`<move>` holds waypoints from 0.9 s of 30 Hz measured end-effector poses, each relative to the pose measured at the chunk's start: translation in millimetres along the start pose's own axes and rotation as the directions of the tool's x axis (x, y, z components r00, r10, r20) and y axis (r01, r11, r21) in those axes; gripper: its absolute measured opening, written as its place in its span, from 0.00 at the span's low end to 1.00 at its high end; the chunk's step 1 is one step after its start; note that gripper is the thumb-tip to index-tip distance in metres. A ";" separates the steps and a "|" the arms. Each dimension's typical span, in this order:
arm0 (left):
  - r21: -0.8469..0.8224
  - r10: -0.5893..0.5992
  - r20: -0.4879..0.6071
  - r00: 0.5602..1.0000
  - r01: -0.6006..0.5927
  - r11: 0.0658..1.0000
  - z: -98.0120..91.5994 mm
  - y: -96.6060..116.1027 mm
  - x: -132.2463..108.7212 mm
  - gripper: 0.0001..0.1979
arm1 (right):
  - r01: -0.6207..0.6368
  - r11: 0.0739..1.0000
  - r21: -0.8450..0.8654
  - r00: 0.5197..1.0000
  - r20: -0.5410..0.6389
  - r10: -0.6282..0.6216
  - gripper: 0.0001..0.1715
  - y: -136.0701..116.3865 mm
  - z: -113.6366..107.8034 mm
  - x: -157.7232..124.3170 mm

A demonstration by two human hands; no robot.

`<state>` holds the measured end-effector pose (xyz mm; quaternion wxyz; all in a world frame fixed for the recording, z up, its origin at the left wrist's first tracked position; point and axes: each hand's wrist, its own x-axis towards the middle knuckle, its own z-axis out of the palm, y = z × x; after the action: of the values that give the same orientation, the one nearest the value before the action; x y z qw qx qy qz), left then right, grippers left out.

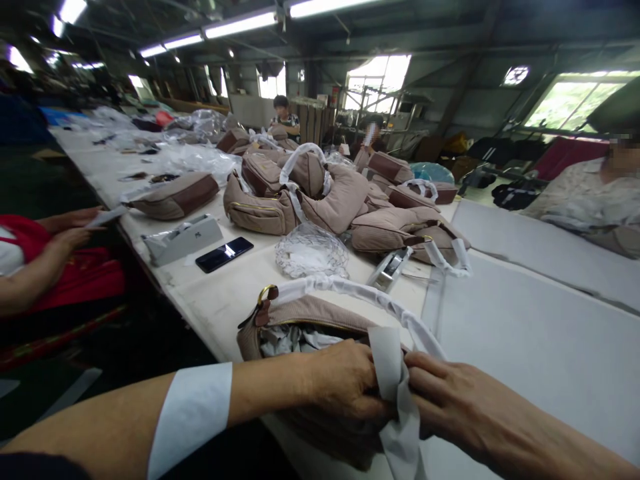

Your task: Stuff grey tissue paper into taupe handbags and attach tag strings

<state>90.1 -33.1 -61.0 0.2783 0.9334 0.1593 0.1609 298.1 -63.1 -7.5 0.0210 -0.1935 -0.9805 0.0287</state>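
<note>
Right in front of me on the table stands a taupe corduroy handbag [313,308], its zip undone and crumpled grey-white paper [295,339] showing inside. White wrapping covers most of its strap [340,285], and a brass ring [265,293] holds one end. At the bag's right end, a strip of white tissue paper [400,400] hangs between my hands. My left hand [345,380] has its fingers closed on the strip's left side. Opposite it, my right hand [450,400] pinches the strip; its fingertips are partly hidden. A wide white band [193,413] lies round my left forearm.
Beyond the bag are a netted bundle [313,252], a tape dispenser [390,268], a phone [225,255] and a grey dispenser-like stand [185,239]. Similar handbags [335,200] are heaped behind. A co-worker in red [95,277] sits at left; another person [595,193] is at right.
</note>
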 end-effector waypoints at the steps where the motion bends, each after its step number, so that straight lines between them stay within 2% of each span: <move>1: 0.068 -0.004 0.045 0.999 0.001 0.998 5.6 -0.4 6.1 0.10 | 0.007 1.000 -0.007 1.000 0.013 -0.007 0.13 -2.6 -2.2 2.4; 4: 0.271 -0.071 0.156 0.985 0.026 0.962 22.5 5.0 27.3 0.11 | 0.023 0.998 -0.062 0.999 0.037 -0.021 0.12 -11.7 -2.8 6.1; 8: 0.377 -0.055 0.219 0.974 -0.033 0.926 43.0 24.9 48.1 0.03 | 0.026 0.992 -0.127 0.997 -0.073 -0.035 0.16 -18.2 18.8 -3.4; 10: 0.398 -0.037 0.283 0.958 -0.083 0.914 43.0 31.2 51.7 0.08 | 0.029 0.990 -0.135 0.993 -0.114 -0.044 0.18 -18.0 25.4 -10.5; 12: 0.383 -0.048 0.340 0.939 -0.091 0.919 31.9 30.6 48.8 0.09 | 0.023 0.991 -0.131 0.993 -0.113 -0.038 0.18 -15.5 22.1 -15.0; 14: 0.275 -0.019 0.289 0.957 -0.064 0.959 13.9 24.5 38.3 0.06 | 0.004 0.995 -0.100 0.994 -0.106 -0.015 0.18 -11.0 12.6 -15.7; 15: 0.188 0.019 0.200 0.980 -0.058 0.980 4.7 20.7 31.2 0.09 | -0.001 0.997 -0.074 0.995 -0.103 -0.007 0.18 -8.5 7.7 -14.8; 17: 0.055 0.075 0.052 0.996 -0.078 0.995 -8.6 13.7 17.2 0.14 | 0.011 1.000 -0.019 0.995 -0.103 -0.013 0.19 -4.3 0.7 -11.2; 19: 0.011 0.103 0.026 0.994 -0.103 0.995 -11.1 9.1 9.7 0.13 | 0.031 0.999 0.013 0.993 -0.111 -0.030 0.18 -3.7 -2.3 -6.1; 21: 0.034 0.084 0.101 0.991 -0.087 0.996 -1.7 7.6 12.6 0.11 | -0.003 0.999 0.044 0.998 -0.067 0.006 0.14 -7.9 -3.7 0.0; 23: 0.117 -0.011 0.176 0.984 -0.010 0.993 15.9 8.9 23.9 0.11 | -0.085 0.992 0.089 0.996 0.011 0.085 0.09 -15.5 -5.0 6.1; 25: 0.230 -0.086 0.191 0.978 0.041 0.972 33.4 11.6 36.9 0.11 | -0.153 0.981 0.121 0.987 0.064 0.146 0.06 -22.5 -5.8 9.8; 27: 0.273 -0.096 0.190 0.977 0.041 0.961 40.0 12.9 43.4 0.10 | -0.158 0.983 0.094 0.987 0.053 0.154 0.07 -25.2 -5.3 8.3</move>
<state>147.3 -45.2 -76.2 0.1696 0.9678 0.1829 0.0328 281.2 -82.9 -0.3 0.0057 -0.2676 -0.9599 0.0828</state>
